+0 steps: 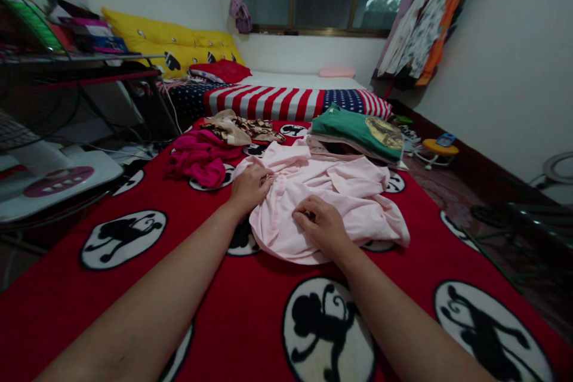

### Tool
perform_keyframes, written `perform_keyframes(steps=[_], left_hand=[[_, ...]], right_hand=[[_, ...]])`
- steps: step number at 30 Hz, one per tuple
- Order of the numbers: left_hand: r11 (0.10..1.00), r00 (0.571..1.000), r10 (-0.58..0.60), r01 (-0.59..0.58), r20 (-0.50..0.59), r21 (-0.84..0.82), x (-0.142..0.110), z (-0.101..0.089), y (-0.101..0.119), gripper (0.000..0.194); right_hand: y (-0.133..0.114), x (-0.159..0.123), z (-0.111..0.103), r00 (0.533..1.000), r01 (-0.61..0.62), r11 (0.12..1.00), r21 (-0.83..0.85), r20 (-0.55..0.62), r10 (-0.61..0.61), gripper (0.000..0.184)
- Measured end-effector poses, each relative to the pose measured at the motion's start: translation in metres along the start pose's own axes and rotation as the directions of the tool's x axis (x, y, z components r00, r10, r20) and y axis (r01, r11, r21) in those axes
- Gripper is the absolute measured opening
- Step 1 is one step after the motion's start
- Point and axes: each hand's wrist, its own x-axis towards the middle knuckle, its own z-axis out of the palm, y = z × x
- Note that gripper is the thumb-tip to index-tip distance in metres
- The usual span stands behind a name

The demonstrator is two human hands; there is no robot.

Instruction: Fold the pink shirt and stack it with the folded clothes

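Bare hands are working pink cloth at centre frame.
The right hand (323, 224) is curling over the pink garment (286, 215), its grip unclear; the left hand (251, 188) is pinching fabric. Uneven tugging could be bunching it, or nudging the green shirt (351, 128) beyond.

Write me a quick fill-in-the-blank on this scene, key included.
The left hand and right hand are at a rumpled garment coloured ____.
The folded shirt atop the stack beyond is mostly ____.
The blanket underneath has a background coloured ____.
Its animal prints are ____.

Missing words: pink; green; red; black.
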Motion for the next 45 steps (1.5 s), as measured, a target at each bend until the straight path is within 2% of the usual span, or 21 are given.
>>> perform_keyframes(steps=[45], left_hand=[[1.0, 1.0, -0.011, 0.011, 0.001, 0.01, 0.0, 0.002, -0.0011, 0.028]], right_hand=[[0.0007, 0.0001, 0.0003, 1.0, 0.007, 1.0, -0.003, -0.006, -0.007, 0.011]])
